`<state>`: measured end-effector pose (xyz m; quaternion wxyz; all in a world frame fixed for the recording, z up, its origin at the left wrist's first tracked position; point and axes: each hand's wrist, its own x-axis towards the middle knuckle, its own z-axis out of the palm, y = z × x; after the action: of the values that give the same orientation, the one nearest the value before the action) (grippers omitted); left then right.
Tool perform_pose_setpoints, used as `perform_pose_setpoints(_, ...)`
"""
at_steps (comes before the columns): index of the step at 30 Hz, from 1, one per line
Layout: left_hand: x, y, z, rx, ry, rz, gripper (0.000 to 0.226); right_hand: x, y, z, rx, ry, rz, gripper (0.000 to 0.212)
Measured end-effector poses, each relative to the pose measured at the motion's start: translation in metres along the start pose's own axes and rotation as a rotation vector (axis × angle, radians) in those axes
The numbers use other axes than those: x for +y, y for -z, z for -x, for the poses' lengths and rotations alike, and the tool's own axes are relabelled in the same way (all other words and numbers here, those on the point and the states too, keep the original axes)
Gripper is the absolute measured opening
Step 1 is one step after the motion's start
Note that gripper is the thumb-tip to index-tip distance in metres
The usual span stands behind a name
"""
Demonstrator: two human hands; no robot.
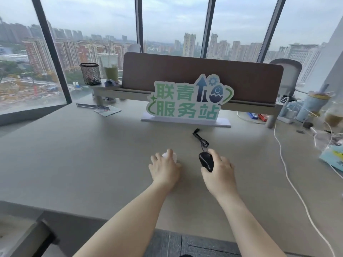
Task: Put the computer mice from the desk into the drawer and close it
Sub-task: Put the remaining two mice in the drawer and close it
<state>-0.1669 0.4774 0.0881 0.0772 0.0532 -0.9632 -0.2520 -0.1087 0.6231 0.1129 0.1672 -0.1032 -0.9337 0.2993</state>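
On the grey desk [92,164], my left hand [164,168] lies over a white mouse [166,155], fingers curled around it; only its far end shows. A black wired mouse [206,161] sits to the right, tilted on its side, gripped by my right hand [220,168] with thumb below and fingers along its right flank. Its black cable [201,139] coils away toward the sign. A drawer [27,236] shows at the bottom left below the desk edge, blurred, apparently pulled out.
A green-and-white sign [187,102] stands mid-desk before a brown divider panel [202,75]. A mesh pen cup [90,73] and a drink [110,67] sit on the shelf at the back left. White cables [289,175], cups and clutter crowd the right side.
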Motion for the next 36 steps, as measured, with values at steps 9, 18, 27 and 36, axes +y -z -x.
perform_pose_setpoints(9,-0.149,0.148,0.036,0.36,0.076,0.219,0.046,-0.17,0.002,0.055,-0.065,0.392,-0.441,0.051)
perform_pose_setpoints(18,-0.369,0.273,0.18,0.551,0.605,0.106,0.05,-0.324,-0.075,0.17,-0.392,0.641,-0.675,0.049)
perform_pose_setpoints(27,-0.476,0.258,0.25,0.214,0.935,-0.047,0.036,-0.371,-0.218,0.297,-0.907,0.641,-0.525,0.059)
perform_pose_setpoints(36,-0.535,0.189,0.235,-0.074,1.117,-0.093,0.039,-0.363,-0.337,0.343,-1.122,0.441,0.099,0.07)
